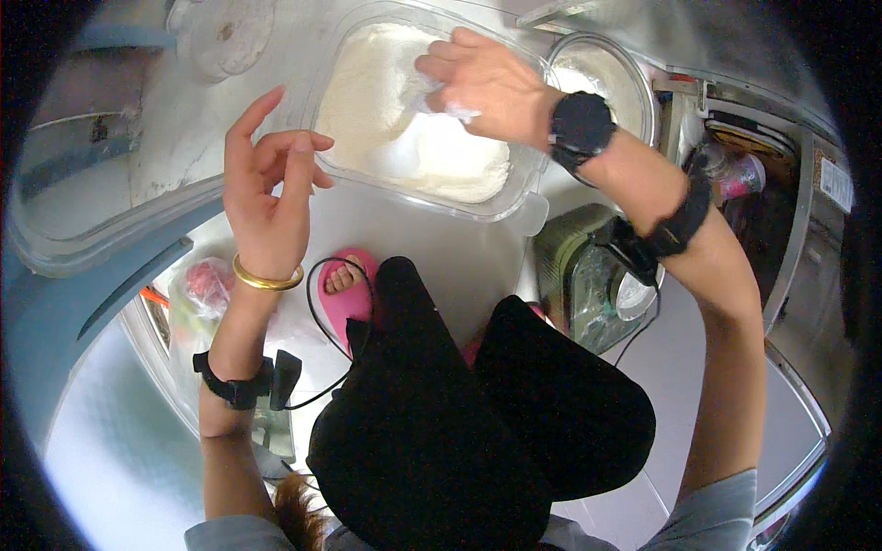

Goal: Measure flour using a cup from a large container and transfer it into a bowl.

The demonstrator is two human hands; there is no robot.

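My right hand (475, 79) is over a clear plastic tub (337, 172) of cream-white powder (365, 82) that looks like flour. Its fingers curl around a translucent whitish thing (463, 111), blurred and mostly covered by the hand; I cannot tell what it is. A brighter white heap of powder (462, 155) lies below the hand, inside the tub. My left hand (275, 172) is raised just left of the tub, empty, fingers bent and apart. It wears a gold bangle (265, 279). Both forearms carry black straps.
A round clear container (644, 89) with white powder stands right of the tub. A blue bin (41, 303) is at left, a plastic bag (207, 289) beside it. At right are a greenish container (561, 262) and an open metal cabinet (792, 227). A black cable (310, 296) loops near a pink slipper (331, 313).
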